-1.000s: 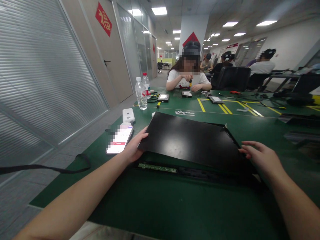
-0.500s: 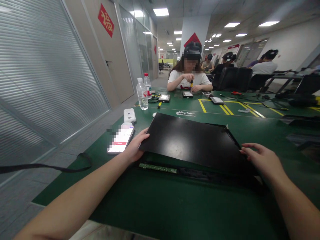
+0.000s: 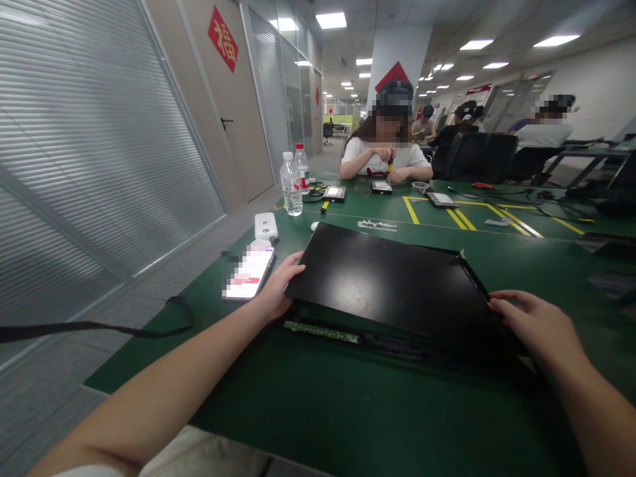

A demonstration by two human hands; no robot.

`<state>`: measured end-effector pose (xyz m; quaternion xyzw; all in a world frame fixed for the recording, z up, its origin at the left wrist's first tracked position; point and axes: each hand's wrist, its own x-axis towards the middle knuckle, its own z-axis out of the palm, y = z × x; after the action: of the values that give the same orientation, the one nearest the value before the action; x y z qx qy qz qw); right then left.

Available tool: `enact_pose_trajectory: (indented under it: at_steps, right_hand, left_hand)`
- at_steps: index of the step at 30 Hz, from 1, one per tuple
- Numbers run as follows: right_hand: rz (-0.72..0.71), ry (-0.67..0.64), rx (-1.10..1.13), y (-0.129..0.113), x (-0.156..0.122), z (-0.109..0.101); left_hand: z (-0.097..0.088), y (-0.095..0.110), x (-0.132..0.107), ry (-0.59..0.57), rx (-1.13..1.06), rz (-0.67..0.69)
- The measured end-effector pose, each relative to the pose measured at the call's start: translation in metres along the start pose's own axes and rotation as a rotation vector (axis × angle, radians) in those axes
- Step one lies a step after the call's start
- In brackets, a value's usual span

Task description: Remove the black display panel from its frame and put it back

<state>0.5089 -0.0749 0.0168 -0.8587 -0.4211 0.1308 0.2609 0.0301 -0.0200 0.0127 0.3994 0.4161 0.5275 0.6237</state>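
Note:
A flat, glossy black screen panel (image 3: 387, 285) is tilted up at its left over a thin black frame (image 3: 422, 351). My left hand (image 3: 281, 286) grips the panel's left edge, thumb on top and fingers underneath. My right hand (image 3: 539, 324) pinches at the right edge, where panel and frame lie close together; its fingertips are partly hidden. A narrow green circuit board (image 3: 322, 331) shows in the frame's near side, below the panel's front edge.
Left of the panel lie a phone (image 3: 249, 270) and a white power bank (image 3: 266, 226). Two bottles (image 3: 292, 185) stand farther back. Across the green table, a person (image 3: 385, 156) works with a screwdriver on a hard drive (image 3: 381, 187). A black strap (image 3: 99, 329) hangs at the left.
The view has swung slightly left, so everything sits a little farther right. Both hands keep their places on the panel, which stays tilted much as before.

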Motion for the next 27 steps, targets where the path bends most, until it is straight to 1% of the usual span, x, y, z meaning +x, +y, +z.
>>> enact_pose_trajectory:
  at_steps: [4, 6, 9, 14, 19, 23, 27]
  right_hand:
    - [-0.050, 0.042, 0.016, 0.006, 0.004, 0.002]
    - [-0.063, 0.040, 0.024, 0.008, 0.005, 0.002]
    - [-0.051, 0.015, 0.023, 0.007, 0.004, 0.001]
    - [-0.022, 0.032, 0.009, 0.000, -0.001, 0.000]
    - [-0.038, 0.014, 0.000, -0.001, -0.001, -0.002]
    - [-0.062, 0.045, -0.012, 0.002, 0.000, -0.001]
    - [-0.072, 0.034, -0.024, 0.003, 0.000, 0.002]
  left_hand:
    - [0.000, 0.000, 0.000, -0.009, -0.005, 0.004]
    - [0.000, 0.000, 0.000, -0.004, -0.011, -0.002]
    - [0.000, 0.000, 0.000, 0.002, -0.025, -0.016]
    - [-0.002, 0.001, 0.001, -0.034, -0.049, -0.033]
    - [-0.003, 0.001, 0.002, -0.060, -0.063, -0.047]
    - [-0.003, 0.001, 0.002, -0.098, -0.069, -0.030]
    - [-0.003, 0.000, 0.002, -0.095, -0.060, -0.028]
